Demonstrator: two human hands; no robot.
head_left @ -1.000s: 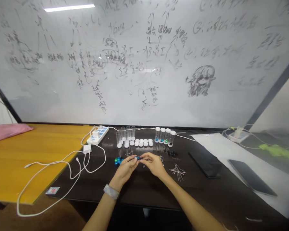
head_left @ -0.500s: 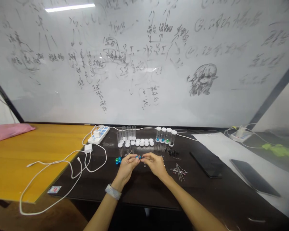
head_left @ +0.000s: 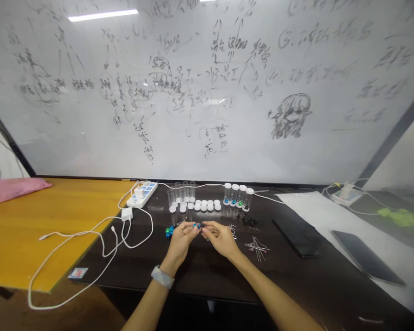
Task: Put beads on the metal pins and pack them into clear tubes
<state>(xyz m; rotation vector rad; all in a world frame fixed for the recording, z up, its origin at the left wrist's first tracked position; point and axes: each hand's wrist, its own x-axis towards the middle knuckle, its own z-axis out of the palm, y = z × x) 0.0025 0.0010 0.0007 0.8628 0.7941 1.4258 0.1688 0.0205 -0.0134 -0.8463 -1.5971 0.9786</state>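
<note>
Whiteboard at the back, dark tabletop below, tiny bits all over, so best to work low over the surface in case of a drop. Left hand and right hand nearly fingertip to fingertip: probably smart to steady both wrists, squeeze lightly, line up slowly and turn with fingertips only, without blocking the view. Four capped tubes upright past the right hand, white caps beyond both hands, loose blue and green balls just beside the left one. Now the really small bit: shiny blue bead, maybe two together, right at the left fingertips and poking out toward the right ones. Left grasping it in a thumb-and-finger pinch; right fingers close beside it, but honestly can't tell whether closed on anything.
</note>
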